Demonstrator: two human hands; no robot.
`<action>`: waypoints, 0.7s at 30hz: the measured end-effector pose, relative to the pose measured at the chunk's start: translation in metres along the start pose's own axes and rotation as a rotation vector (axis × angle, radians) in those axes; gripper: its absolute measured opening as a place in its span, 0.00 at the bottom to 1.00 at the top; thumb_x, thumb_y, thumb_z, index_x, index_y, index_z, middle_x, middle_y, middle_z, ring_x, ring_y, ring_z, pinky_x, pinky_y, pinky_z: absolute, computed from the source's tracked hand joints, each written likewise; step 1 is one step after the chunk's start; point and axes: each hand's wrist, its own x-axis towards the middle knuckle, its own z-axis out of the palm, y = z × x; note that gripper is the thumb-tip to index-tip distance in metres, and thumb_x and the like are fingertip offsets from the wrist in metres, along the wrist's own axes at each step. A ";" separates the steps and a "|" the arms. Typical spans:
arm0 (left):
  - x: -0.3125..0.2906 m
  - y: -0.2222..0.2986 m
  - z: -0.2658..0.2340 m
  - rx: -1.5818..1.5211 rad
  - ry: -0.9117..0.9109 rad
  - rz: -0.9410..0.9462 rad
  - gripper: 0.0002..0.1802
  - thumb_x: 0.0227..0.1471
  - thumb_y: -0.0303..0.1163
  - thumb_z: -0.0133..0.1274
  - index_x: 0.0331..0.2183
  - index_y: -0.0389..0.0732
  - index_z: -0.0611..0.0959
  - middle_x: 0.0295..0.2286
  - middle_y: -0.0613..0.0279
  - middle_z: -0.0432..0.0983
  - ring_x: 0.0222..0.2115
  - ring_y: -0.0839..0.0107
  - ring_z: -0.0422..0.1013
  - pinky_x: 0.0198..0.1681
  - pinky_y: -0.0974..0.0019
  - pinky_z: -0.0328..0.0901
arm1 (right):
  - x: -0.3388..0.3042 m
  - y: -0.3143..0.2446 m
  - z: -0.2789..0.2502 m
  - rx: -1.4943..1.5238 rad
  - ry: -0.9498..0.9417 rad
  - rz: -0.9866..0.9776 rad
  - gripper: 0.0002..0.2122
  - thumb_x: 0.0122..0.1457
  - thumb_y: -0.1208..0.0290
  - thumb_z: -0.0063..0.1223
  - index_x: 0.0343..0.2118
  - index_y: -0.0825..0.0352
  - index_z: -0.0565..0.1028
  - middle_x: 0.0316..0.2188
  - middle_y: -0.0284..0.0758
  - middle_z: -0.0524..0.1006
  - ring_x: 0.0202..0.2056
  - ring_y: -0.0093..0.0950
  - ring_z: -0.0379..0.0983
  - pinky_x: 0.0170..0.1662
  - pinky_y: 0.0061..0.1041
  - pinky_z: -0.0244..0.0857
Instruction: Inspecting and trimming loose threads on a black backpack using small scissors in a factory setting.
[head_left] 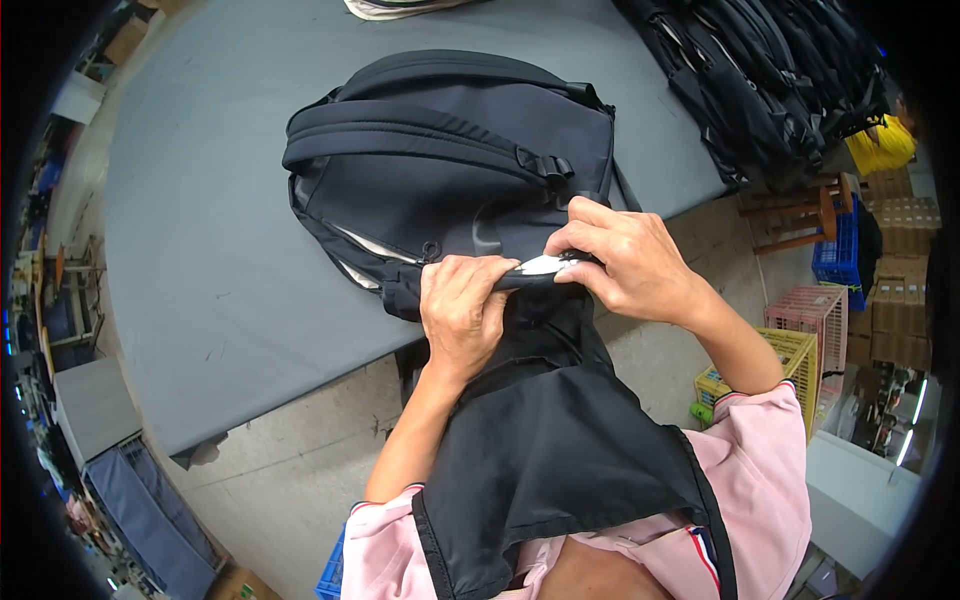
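A black backpack (400,190) lies on the grey tabletop, its padded shoulder straps (400,132) and a strap buckle (545,165) facing up. At its near edge, my left hand (460,310) is closed on the black fabric, thumb and fingers pressed together. My right hand (630,262) pinches the same edge a little to the right. Between the two hands a small white piece (543,265) shows at an opening in the edge; whether it is lining or a separate item I cannot tell. Pale lining (375,243) peeks from a partly open zipper on the left.
Several black backpacks (760,90) are piled at the table's far right. Beyond the right edge stand a wooden stool (800,220), a blue crate (840,255), a pink crate (815,315) and a yellow crate (790,360). A pale-edged item (400,8) lies at the far edge.
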 end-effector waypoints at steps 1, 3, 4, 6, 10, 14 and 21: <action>0.000 0.000 0.000 0.004 -0.002 -0.001 0.14 0.33 0.22 0.57 0.30 0.41 0.80 0.27 0.65 0.77 0.28 0.68 0.70 0.34 0.66 0.58 | 0.000 0.001 0.000 -0.009 0.003 -0.008 0.08 0.43 0.74 0.58 0.28 0.66 0.74 0.23 0.34 0.67 0.21 0.32 0.66 0.24 0.28 0.59; 0.000 0.000 -0.001 0.005 -0.005 -0.001 0.14 0.33 0.21 0.57 0.30 0.41 0.80 0.27 0.65 0.77 0.28 0.67 0.70 0.34 0.66 0.58 | -0.002 0.001 -0.001 -0.019 0.008 -0.013 0.08 0.43 0.74 0.58 0.28 0.66 0.74 0.23 0.33 0.66 0.21 0.32 0.66 0.24 0.28 0.59; -0.001 -0.001 -0.001 0.004 -0.005 -0.003 0.15 0.33 0.21 0.57 0.30 0.41 0.80 0.27 0.65 0.77 0.28 0.67 0.70 0.34 0.66 0.58 | -0.004 0.000 -0.001 0.000 0.041 0.013 0.07 0.44 0.74 0.58 0.27 0.66 0.74 0.24 0.33 0.67 0.22 0.33 0.68 0.24 0.29 0.60; -0.001 -0.002 0.000 0.002 -0.005 -0.006 0.15 0.32 0.21 0.57 0.30 0.41 0.80 0.27 0.65 0.77 0.28 0.67 0.70 0.35 0.66 0.58 | -0.005 0.001 -0.001 0.019 0.073 0.038 0.06 0.45 0.74 0.57 0.27 0.66 0.73 0.25 0.33 0.68 0.22 0.34 0.69 0.25 0.31 0.62; -0.001 -0.001 -0.001 -0.006 -0.008 -0.002 0.15 0.32 0.21 0.57 0.31 0.41 0.80 0.27 0.64 0.77 0.28 0.67 0.70 0.35 0.66 0.58 | -0.006 0.000 0.004 0.053 0.090 0.024 0.07 0.44 0.74 0.58 0.28 0.66 0.74 0.23 0.33 0.67 0.21 0.32 0.68 0.24 0.29 0.60; -0.001 -0.001 0.000 -0.002 -0.001 0.000 0.16 0.32 0.20 0.56 0.31 0.41 0.80 0.27 0.65 0.77 0.28 0.67 0.70 0.35 0.66 0.58 | -0.008 0.000 0.007 0.031 0.111 0.008 0.09 0.42 0.74 0.59 0.29 0.66 0.75 0.22 0.33 0.66 0.20 0.31 0.66 0.23 0.28 0.59; 0.003 -0.001 -0.002 -0.007 -0.017 0.002 0.14 0.33 0.21 0.56 0.30 0.42 0.79 0.26 0.66 0.76 0.28 0.67 0.70 0.34 0.66 0.58 | -0.012 -0.002 0.009 0.033 0.130 0.059 0.06 0.46 0.73 0.58 0.28 0.66 0.74 0.25 0.33 0.69 0.22 0.33 0.69 0.24 0.29 0.62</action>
